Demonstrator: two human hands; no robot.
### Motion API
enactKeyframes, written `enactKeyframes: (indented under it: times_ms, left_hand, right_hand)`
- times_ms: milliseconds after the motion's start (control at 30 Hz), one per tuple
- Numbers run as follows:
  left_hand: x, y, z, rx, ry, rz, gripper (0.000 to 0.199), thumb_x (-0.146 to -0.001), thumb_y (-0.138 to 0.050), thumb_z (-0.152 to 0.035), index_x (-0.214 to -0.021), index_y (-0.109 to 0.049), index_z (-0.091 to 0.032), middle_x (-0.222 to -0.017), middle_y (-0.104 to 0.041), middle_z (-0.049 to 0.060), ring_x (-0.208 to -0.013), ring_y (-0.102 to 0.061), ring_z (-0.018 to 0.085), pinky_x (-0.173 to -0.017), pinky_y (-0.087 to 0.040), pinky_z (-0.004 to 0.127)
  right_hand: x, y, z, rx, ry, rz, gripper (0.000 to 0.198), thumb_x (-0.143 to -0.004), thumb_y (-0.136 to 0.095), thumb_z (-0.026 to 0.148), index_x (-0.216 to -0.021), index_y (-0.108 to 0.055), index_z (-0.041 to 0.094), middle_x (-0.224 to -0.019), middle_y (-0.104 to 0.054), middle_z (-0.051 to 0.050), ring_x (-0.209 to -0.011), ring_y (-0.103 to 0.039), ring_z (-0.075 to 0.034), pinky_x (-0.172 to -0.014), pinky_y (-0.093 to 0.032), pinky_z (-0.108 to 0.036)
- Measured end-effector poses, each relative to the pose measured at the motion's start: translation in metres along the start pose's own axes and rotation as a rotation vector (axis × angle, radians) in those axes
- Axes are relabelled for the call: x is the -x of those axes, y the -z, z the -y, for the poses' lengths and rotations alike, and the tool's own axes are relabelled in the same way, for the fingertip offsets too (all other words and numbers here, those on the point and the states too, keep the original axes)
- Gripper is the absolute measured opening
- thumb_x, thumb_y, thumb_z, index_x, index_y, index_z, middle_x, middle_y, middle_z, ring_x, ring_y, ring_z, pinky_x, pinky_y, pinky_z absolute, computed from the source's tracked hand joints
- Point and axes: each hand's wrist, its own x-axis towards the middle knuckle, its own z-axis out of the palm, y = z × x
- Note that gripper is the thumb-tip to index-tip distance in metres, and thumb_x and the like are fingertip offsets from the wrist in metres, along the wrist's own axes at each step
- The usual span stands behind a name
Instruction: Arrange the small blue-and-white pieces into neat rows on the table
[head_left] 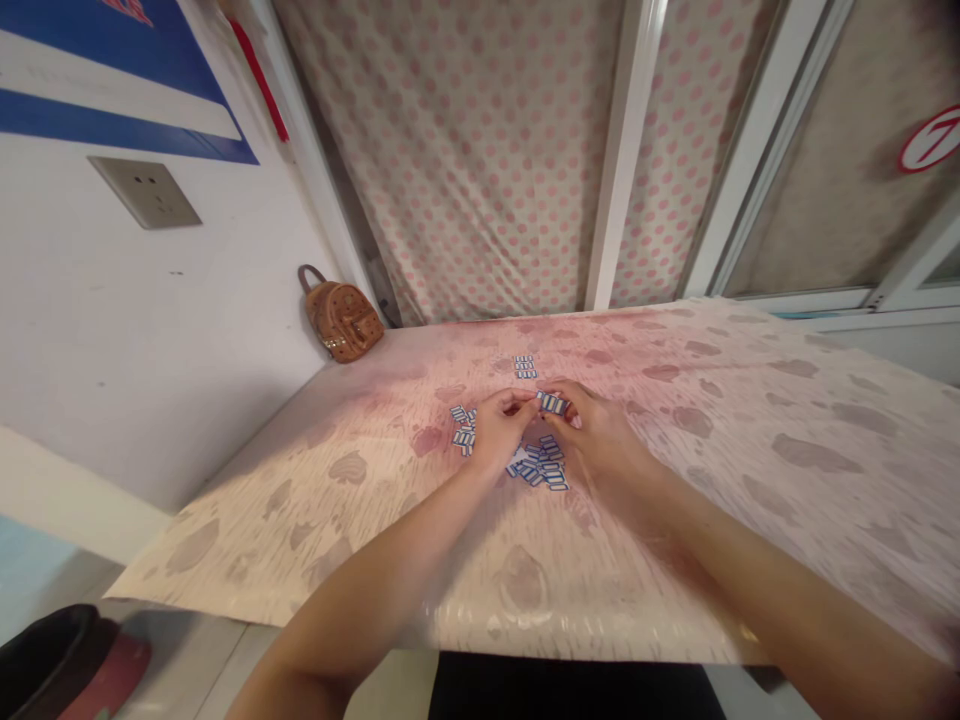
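Note:
A small blue card-like piece with pale stripes is held just above the table. My right hand pinches its right side between thumb and fingers. At its left edge, the closed thumb and fingertips of my left hand meet it. Beneath and between my hands lies a loose heap of similar blue-and-white pieces. More of them, a smaller cluster, stick out from behind my left hand, which partly covers them. Farther off, a neat group of these pieces lies flat. What is printed on them is too small to read.
A patterned pinkish cloth covers the table. At the far left corner a small brown backpack rests against the wall. Behind the table hangs a dotted curtain. On the floor at lower left stands a dark and pink container.

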Motion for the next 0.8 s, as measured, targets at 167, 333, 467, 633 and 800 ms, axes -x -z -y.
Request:
enactKeyframes:
  times_ms: [167, 333, 467, 633, 800]
  left_hand:
    - [0.002, 0.0, -0.003, 0.025, -0.008, 0.004, 0.015, -0.075, -0.073, -0.028, -0.081, -0.071, -0.014, -0.073, -0.071, 0.004, -0.063, -0.063, 0.013, -0.064, -0.049, 0.025]
    - [0.004, 0.0, -0.006, 0.057, 0.022, 0.035, 0.02, -0.073, -0.076, -0.032, -0.08, -0.071, -0.014, -0.07, -0.07, 0.003, -0.062, -0.063, 0.013, -0.063, -0.049, 0.025]
    - [0.003, 0.001, -0.007, 0.087, 0.06, 0.066, 0.026, -0.077, -0.073, -0.04, -0.078, -0.072, -0.015, -0.071, -0.072, 0.005, -0.064, -0.065, 0.015, -0.066, -0.052, 0.027]
    - [0.002, 0.002, -0.006, 0.105, 0.07, 0.075, 0.031, -0.074, -0.075, -0.045, -0.08, -0.073, -0.014, -0.071, -0.072, 0.005, -0.064, -0.065, 0.015, -0.065, -0.052, 0.026]
    - [0.002, 0.002, -0.005, 0.115, 0.067, 0.079, 0.03, -0.073, -0.076, -0.043, -0.079, -0.073, -0.014, -0.069, -0.071, 0.004, -0.063, -0.064, 0.014, -0.065, -0.051, 0.026]
  right_hand:
    - [0.0, -0.005, -0.011, -0.168, -0.153, -0.027, 0.021, -0.087, -0.055, 0.035, -0.101, -0.065, 0.022, -0.08, -0.068, -0.002, -0.071, -0.062, -0.018, -0.067, -0.047, -0.03]
    - [-0.003, -0.003, -0.012, -0.377, -0.238, 0.008, 0.02, -0.086, -0.055, 0.037, -0.08, -0.063, 0.02, -0.068, -0.064, -0.001, -0.064, -0.058, -0.016, -0.064, -0.045, -0.029]
    - [-0.004, 0.0, -0.006, -0.413, -0.246, -0.001, 0.019, -0.085, -0.056, 0.036, -0.077, -0.063, 0.02, -0.067, -0.064, -0.001, -0.062, -0.057, -0.015, -0.063, -0.043, -0.029]
    - [-0.005, 0.001, -0.004, -0.432, -0.235, -0.014, 0.018, -0.083, -0.057, 0.035, -0.074, -0.061, 0.02, -0.065, -0.063, 0.0, -0.059, -0.055, -0.014, -0.061, -0.042, -0.029]
    - [-0.005, 0.0, -0.007, -0.461, -0.219, -0.007, 0.017, -0.083, -0.056, 0.033, -0.076, -0.062, 0.019, -0.066, -0.062, 0.0, -0.059, -0.056, -0.014, -0.062, -0.043, -0.029]
